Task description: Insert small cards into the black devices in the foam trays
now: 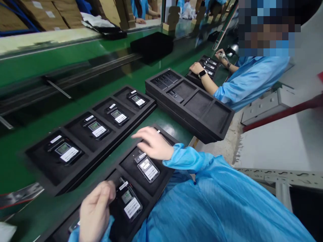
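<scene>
My right hand (153,144) hovers over the near foam tray (148,206), its fingers apart and nothing in them, just above a black handheld device (148,168) with a white label. To the left, my left hand (97,208) is closed with its fingertips pinched together beside a second device (130,200); whatever the fingertips hold, if anything, is too small to name. Across from both hands lies a longer foam tray (87,169) with several devices, one per compartment, such as the leftmost one (66,149).
A stack of black foam trays (184,112) at centre right holds several black parts (174,95) in its far compartments. Beyond it, a person in a blue smock (254,80) works at another tray (209,65). A dark tray (151,45) and metal rails (59,89) lie across the green table.
</scene>
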`<state>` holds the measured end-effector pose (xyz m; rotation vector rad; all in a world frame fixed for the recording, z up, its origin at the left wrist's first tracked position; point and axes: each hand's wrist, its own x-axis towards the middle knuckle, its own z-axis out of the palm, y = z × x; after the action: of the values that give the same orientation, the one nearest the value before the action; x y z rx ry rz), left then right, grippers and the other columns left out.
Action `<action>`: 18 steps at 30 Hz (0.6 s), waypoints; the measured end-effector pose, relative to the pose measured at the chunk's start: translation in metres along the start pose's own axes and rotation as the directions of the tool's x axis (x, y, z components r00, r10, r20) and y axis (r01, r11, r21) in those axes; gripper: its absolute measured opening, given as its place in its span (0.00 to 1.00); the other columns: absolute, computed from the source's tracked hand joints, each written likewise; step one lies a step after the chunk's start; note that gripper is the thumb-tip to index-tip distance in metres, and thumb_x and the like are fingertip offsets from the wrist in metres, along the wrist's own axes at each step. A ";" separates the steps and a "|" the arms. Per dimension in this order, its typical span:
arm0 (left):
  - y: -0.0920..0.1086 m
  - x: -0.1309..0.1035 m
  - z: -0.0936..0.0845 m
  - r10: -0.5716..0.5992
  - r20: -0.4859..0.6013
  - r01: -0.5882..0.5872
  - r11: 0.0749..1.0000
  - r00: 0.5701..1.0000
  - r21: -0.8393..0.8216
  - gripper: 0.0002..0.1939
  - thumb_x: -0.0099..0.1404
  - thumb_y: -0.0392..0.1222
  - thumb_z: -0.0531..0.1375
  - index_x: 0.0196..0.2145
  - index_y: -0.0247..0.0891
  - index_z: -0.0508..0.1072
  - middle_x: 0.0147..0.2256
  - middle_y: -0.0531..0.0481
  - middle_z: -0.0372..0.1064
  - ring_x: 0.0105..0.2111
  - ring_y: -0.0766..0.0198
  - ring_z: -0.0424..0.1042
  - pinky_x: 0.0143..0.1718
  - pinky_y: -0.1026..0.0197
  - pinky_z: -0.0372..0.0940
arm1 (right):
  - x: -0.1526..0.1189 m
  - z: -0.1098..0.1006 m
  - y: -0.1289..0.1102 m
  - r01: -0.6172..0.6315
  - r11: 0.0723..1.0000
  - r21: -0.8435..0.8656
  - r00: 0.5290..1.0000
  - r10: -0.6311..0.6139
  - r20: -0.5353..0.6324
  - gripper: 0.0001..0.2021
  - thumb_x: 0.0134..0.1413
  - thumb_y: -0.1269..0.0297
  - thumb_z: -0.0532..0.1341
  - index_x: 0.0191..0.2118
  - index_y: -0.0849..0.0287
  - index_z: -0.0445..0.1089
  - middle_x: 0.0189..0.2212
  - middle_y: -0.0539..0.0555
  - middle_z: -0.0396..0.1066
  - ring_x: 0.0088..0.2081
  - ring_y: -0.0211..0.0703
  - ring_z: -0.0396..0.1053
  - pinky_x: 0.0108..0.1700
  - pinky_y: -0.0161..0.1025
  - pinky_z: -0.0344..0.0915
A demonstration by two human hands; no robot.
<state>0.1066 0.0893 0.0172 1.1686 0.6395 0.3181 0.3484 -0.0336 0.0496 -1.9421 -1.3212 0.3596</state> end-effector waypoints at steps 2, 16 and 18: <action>-0.004 0.011 0.016 0.000 0.030 0.003 0.995 1.000 -0.102 0.22 0.67 0.52 0.57 0.20 0.37 0.61 0.21 0.53 0.49 0.23 0.66 0.51 0.24 0.60 0.47 | 0.019 0.027 -0.021 0.121 0.985 0.124 0.978 -0.140 0.153 0.14 0.67 0.60 0.55 0.52 0.57 0.70 0.48 0.51 0.69 0.47 0.32 0.67 0.56 0.31 0.64; -0.013 0.016 -0.003 -0.326 -0.070 0.291 0.907 0.943 -0.304 0.29 0.44 0.64 0.67 0.15 0.43 0.54 0.15 0.52 0.39 0.15 0.65 0.40 0.13 0.54 0.37 | 0.028 0.075 -0.014 0.118 0.950 0.288 0.859 -0.243 0.450 0.20 0.70 0.57 0.51 0.54 0.67 0.69 0.47 0.53 0.70 0.49 0.37 0.65 0.60 0.32 0.57; -0.016 0.015 -0.004 -0.384 -0.140 0.329 0.894 0.913 -0.304 0.32 0.35 0.67 0.68 0.14 0.44 0.53 0.13 0.52 0.36 0.15 0.65 0.38 0.13 0.53 0.34 | 0.027 0.079 -0.014 0.104 0.952 0.289 0.809 -0.250 0.533 0.20 0.71 0.59 0.48 0.55 0.66 0.67 0.50 0.53 0.69 0.51 0.38 0.64 0.60 0.33 0.56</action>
<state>0.1144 0.0945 -0.0032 0.7374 0.9385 0.1991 0.3031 0.0263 0.0100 -1.5309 -1.7202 1.0171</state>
